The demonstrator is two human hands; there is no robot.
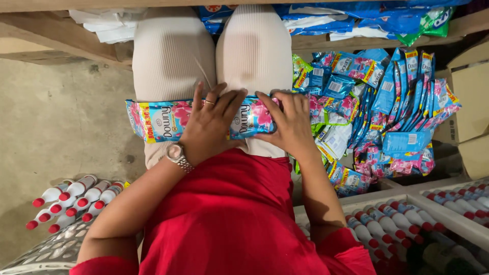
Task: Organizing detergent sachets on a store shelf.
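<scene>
A strip of blue and pink sachets [160, 119] lies across my lap, over pale ribbed trousers. My left hand [209, 127], with a ring and a wristwatch, presses flat on the middle of the strip. My right hand [290, 122] pinches the strip's right end between thumb and fingers. The part of the strip under my left hand is hidden.
A heap of the same sachets [387, 112] fills a cardboard box at my right. White bottles with red caps [76, 198] lie at lower left, and more stand in white trays [407, 224] at lower right. A wooden shelf [51, 35] with blue packets runs along the top.
</scene>
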